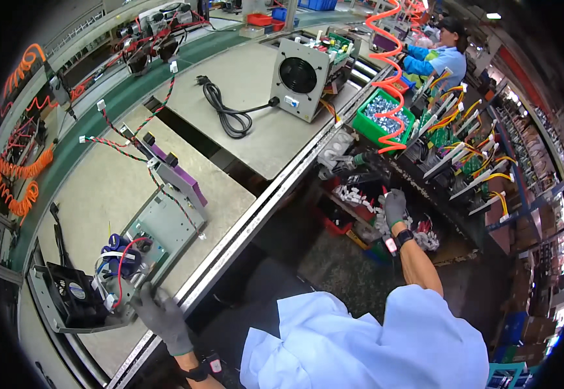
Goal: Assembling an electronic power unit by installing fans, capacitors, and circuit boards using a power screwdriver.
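My left hand [162,319], in a grey glove, has its fingers apart at the near edge of an open metal chassis [173,223]. That chassis carries a black fan [76,292], blue capacitors [116,253], a red wire [121,272] and a purple strip [177,172]. Twisted cables with white plugs trail from its far end. My right hand [395,206], also gloved, reaches down over a shelf of small white parts [358,196] beside the line. Its fingers are curled, with a bit of red at the tips; what they hold is too small to make out.
Farther along stands a fan-fronted power unit [300,74] with a black power cord [223,113]. A green bin of screws [382,115] sits below a coiled orange hose [385,55]. Upright circuit boards [460,152] line the right. Another person [447,58] works at the back. A screwdriver [59,91] hangs left.
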Tool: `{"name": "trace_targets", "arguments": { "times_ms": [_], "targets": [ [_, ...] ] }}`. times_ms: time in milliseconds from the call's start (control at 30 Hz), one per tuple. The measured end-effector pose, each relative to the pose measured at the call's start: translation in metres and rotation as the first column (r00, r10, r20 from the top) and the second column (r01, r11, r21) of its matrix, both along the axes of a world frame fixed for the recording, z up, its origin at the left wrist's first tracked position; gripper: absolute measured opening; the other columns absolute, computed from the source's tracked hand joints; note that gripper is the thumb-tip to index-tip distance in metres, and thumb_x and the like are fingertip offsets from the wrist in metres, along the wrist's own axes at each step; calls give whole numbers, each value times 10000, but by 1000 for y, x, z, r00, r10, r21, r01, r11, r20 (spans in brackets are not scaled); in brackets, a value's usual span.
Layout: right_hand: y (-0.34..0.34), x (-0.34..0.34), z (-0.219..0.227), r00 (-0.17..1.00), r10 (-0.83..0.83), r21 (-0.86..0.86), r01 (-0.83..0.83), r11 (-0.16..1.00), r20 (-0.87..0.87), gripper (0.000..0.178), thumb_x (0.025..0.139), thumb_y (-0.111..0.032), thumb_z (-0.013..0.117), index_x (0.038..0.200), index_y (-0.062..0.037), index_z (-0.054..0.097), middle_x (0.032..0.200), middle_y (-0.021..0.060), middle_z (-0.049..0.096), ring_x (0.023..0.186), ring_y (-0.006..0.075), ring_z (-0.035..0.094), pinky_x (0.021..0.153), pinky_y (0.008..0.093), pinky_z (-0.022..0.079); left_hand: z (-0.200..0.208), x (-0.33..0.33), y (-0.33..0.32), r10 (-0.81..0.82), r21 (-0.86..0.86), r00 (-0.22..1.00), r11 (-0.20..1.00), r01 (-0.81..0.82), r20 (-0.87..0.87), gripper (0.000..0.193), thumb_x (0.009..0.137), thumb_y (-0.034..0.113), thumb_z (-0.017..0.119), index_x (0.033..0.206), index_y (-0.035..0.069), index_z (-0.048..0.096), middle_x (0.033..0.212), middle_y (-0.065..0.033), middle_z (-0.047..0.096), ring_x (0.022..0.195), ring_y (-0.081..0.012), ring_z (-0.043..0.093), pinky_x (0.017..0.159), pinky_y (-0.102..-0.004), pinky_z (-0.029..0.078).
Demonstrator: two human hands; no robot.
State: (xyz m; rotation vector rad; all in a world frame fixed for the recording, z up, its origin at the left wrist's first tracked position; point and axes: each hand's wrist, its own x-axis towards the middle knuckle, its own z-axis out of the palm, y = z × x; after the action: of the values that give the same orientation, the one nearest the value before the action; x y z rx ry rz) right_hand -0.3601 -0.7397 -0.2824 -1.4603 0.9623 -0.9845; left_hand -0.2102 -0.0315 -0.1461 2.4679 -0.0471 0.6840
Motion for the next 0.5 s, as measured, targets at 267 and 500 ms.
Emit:
{"name": "trace_targets", "arguments": {
  "times_ms": [267, 500],
  "targets": [
    [29, -28, -9, 734, -203, -401, -102, 910, -648, 235, 851, -130, 639, 1063, -29, 634, 1008, 223, 710, 990, 399, 691, 874, 449, 529, 3, 0, 1, 3, 55, 1000, 998, -3, 4, 305, 939, 77, 643, 1222, -36, 640, 1162, -229, 569, 1058, -415, 612, 887, -465, 515],
    [70, 6, 88, 938, -256, -737, 1, 675, -233, 185, 874, -170, 704, 1029, -78, 663, 967, 152, 657, 905, 323, 663, 842, 412, 530, -7, 0, 1, 4, -19, 1000, 1000, -4, -21, 317, 928, 102, 646, 1219, -23, 627, 1145, -251, 568, 1093, -456, 588, 947, -514, 486]
  ]
}}
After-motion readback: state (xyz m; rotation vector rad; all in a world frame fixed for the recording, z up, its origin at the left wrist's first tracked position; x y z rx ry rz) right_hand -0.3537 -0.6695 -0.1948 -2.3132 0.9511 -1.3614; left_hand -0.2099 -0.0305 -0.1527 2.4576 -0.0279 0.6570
